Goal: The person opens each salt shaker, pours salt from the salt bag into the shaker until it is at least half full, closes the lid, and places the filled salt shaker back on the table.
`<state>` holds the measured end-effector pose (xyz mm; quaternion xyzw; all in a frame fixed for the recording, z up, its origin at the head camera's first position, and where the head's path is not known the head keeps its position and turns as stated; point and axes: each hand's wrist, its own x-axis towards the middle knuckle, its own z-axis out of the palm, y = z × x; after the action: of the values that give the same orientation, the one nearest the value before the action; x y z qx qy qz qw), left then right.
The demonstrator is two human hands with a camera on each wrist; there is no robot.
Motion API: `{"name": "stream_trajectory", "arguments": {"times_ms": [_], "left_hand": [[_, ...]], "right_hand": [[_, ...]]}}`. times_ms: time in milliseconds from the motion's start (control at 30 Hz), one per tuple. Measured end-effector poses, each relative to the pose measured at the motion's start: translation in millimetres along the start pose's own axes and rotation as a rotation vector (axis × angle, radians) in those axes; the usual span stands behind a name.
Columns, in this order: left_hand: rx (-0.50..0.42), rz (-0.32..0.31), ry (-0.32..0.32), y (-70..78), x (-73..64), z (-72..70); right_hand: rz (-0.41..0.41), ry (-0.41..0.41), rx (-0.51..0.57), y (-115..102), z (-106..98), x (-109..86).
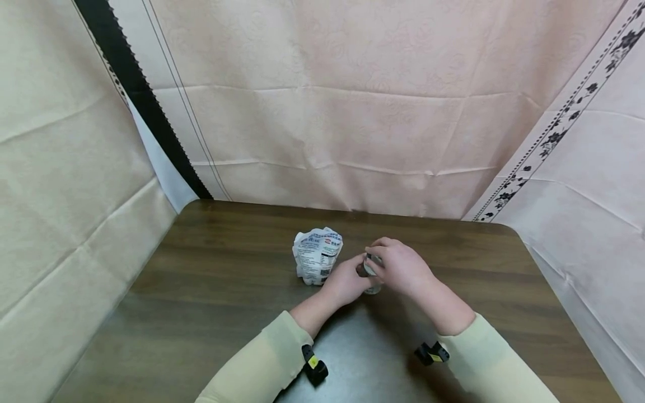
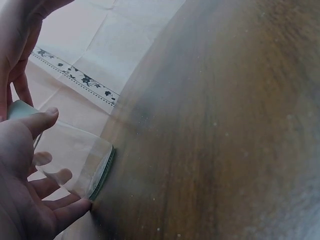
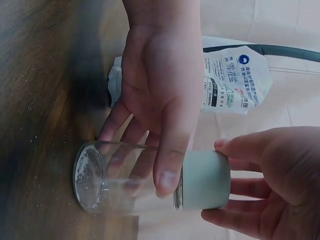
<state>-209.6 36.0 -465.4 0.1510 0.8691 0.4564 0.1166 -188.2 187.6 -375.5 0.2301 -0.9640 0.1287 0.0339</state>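
A clear jar [image 3: 117, 175] is held upright on the wooden table [image 1: 227, 313], its body gripped by the left hand [image 1: 347, 280], its pale green lid [image 3: 206, 180] by the right hand [image 1: 403, 267]. From the jar, a white printed packet [image 1: 317, 256] is seen nearby, toward ten o'clock.

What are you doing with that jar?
A person is holding a clear glass jar at a wooden table. The left hand is around the glass, and the right hand grips the pale green lid, which is on the jar. I can't tell if it's being twisted. Some white bits show at the jar's bottom. A white packet is on the table near the left hand.
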Motion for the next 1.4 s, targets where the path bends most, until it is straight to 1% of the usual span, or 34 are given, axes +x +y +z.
{"name": "stream_trajectory", "arguments": {"times_ms": [233,333,433,533,667,833,933,1000,1100,1200,1300,1400], "left_hand": [[-0.018,0.013,-0.004,-2.7,1.0,0.1],[-0.027,0.0,-0.01,-3.1,1.0,0.5],[-0.033,-0.019,-0.019,-2.6,0.7,1.1],[-0.039,-0.019,-0.026,-2.3,1.2,1.9],[-0.043,-0.019,-0.027,-1.6,1.1,1.9],[-0.022,-0.019,-0.012,-1.7,0.5,0.8],[-0.005,-0.004,-0.006,-2.3,1.0,0.9],[0.002,0.004,-0.004,-2.9,1.6,1.3],[0.009,0.012,0.003,-3.2,2.2,2.2],[0.01,0.004,0.009,-2.8,2.0,3.2],[0.009,-0.002,0.014,-2.5,1.8,4.1],[0.011,0.001,0.02,-1.9,1.4,3.7]], "right_hand": [[-0.108,0.007,0.046,10.3,0.1,-0.3],[-0.142,0.01,0.056,15.4,1.0,-0.5],[-0.161,0.006,0.067,18.7,1.1,-0.9],[-0.151,0.002,0.076,20.5,0.8,-2.1],[-0.107,0.0,0.096,20.1,1.4,-3.8],[-0.036,0.003,0.124,17.0,5.1,-5.7],[-0.003,0.031,0.128,14.3,7.2,-6.0],[0.035,0.053,0.129,10.8,7.4,-5.4],[0.121,0.078,0.112,4.3,7.0,-3.5],[0.201,0.096,0.074,-1.6,7.3,-1.0],[0.237,0.107,0.03,-6.0,7.8,1.1],[0.245,0.111,-0.006,-10.3,6.5,2.5]]}}
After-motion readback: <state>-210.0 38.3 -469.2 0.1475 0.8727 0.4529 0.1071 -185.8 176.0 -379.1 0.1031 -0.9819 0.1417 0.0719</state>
